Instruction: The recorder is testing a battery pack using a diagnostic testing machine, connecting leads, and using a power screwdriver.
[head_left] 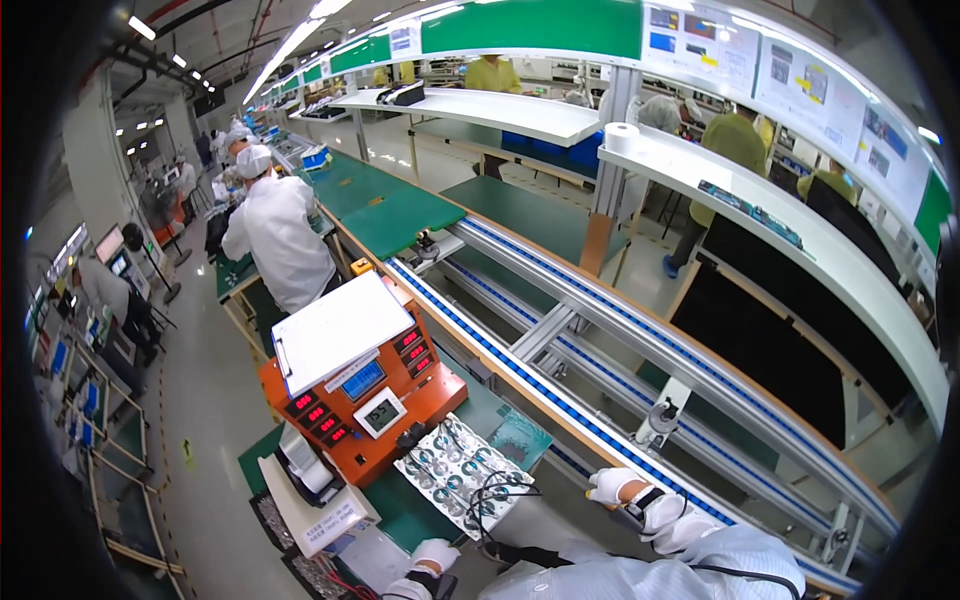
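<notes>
flanking a white tray (405, 464), left hand (435, 555) near its close side, right hand (610, 487) right of it, cannot tell either's grip, orange meter box (447, 395) beyond it

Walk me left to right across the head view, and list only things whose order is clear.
Green floor arrow → nearest co-worker in white → white tray of parts → right hand → circuit boards.

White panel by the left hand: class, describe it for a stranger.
Find the orange instrument box, left of the conveyor. Just below and right of it in the picture, above the person's left hand, lies the white panel. Its round silvery parts set it apart from the plain white clipboard atop the box.
</notes>
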